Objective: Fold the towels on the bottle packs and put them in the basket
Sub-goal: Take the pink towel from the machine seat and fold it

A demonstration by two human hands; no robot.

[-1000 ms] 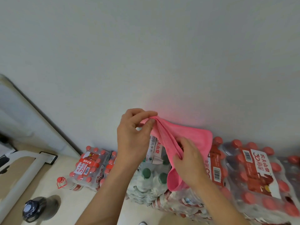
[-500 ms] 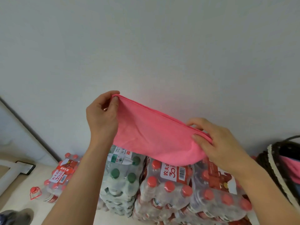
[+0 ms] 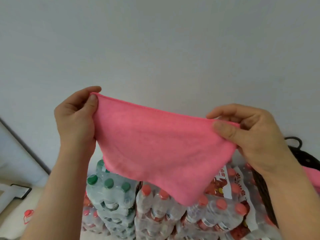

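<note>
A pink towel (image 3: 159, 149) hangs spread in the air in front of a white wall. My left hand (image 3: 76, 118) pinches its upper left corner between thumb and fingers. My right hand (image 3: 249, 134) pinches the upper right corner. The cloth sags down over the shrink-wrapped bottle packs with red caps (image 3: 216, 213) and green caps (image 3: 110, 193) below it. At the right edge a dark woven basket (image 3: 299, 153) shows, with another pink towel (image 3: 311, 177) inside it.
A white wall fills the upper view. More red-capped packs (image 3: 90, 215) sit lower on the pale floor at left, beside a loose red ring (image 3: 27, 215). A white frame with a black foot (image 3: 20, 191) stands at the far left.
The towel went from bunched between my hands to stretched wide and held up by its top corners. My hands moved apart, and the view swung right, bringing the basket in.
</note>
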